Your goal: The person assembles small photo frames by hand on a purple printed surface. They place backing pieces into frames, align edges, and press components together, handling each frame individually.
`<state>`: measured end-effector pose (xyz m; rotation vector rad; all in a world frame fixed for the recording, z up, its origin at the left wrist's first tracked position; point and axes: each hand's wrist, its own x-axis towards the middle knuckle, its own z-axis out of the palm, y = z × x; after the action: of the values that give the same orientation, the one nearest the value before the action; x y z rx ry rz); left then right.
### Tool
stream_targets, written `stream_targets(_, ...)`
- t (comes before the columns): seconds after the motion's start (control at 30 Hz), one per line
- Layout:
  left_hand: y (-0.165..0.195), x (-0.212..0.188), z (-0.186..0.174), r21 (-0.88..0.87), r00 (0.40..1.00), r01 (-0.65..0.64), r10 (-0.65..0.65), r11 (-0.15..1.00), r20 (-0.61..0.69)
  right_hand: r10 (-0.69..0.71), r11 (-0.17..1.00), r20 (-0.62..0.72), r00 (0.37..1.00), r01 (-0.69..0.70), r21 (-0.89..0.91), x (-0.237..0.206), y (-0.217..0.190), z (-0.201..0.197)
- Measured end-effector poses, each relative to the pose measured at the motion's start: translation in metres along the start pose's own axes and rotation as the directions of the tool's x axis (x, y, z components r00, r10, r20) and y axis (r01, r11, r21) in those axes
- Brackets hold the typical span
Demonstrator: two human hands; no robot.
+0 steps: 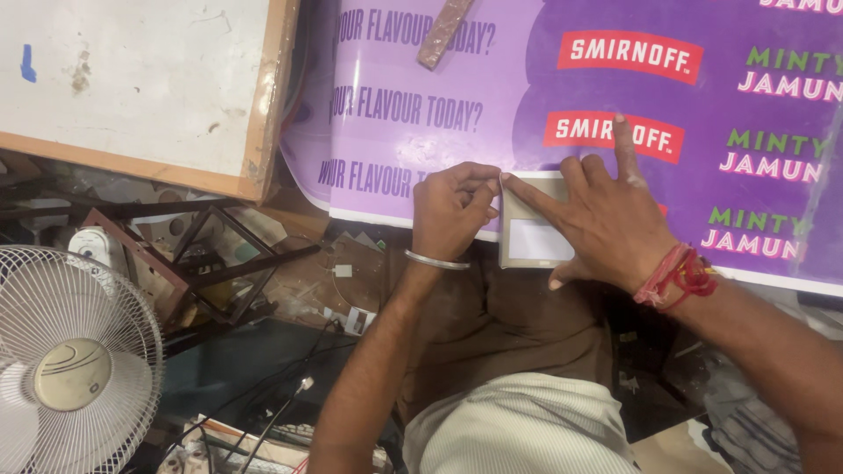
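Observation:
A large purple printed vinyl sheet with rows of coloured lettering lies across the work surface. At its near edge sits a small grey-white rectangular panel. My left hand, with a metal bangle on the wrist, pinches the panel's upper left corner between thumb and fingertips. My right hand, with red thread around the wrist, lies flat on the panel and the sheet, fingers spread, the index finger pointing at that same corner.
A white board with a wooden frame lies at upper left. A narrow brown strip rests on the sheet near the top. A white table fan stands lower left, next to dark metal frames, cables and clutter.

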<state>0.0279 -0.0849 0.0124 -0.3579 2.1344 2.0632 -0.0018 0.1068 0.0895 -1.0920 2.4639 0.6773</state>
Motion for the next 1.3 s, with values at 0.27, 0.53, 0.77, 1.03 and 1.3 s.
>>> stream_targets(0.27,-0.011,-0.002,0.003,0.025,0.995,-0.094,0.095,0.995,-0.031,0.082,0.976,-0.332,0.94,-0.008,0.217,-0.013,-0.001,0.025)
stream_targets(0.53,-0.023,-0.075,0.03,0.227,0.861,-0.119,0.214,0.967,-0.462,0.499,0.783,-0.406,0.765,-0.198,0.589,-0.041,-0.019,0.053)
stream_targets(0.77,-0.006,-0.049,0.017,0.592,0.92,-0.213,0.364,0.777,-0.147,0.421,0.743,-0.341,0.841,-0.103,0.662,-0.069,-0.039,0.056)
stream_targets(1.03,0.037,0.033,-0.021,0.328,0.901,-0.306,0.161,0.894,0.402,0.232,0.917,-0.522,0.821,-0.005,0.399,-0.04,0.01,0.036)
stream_targets(1.3,0.021,-0.009,0.028,0.9,0.795,-0.426,0.513,0.094,0.322,0.059,0.982,-0.242,0.969,-0.013,0.188,-0.005,0.013,0.022)
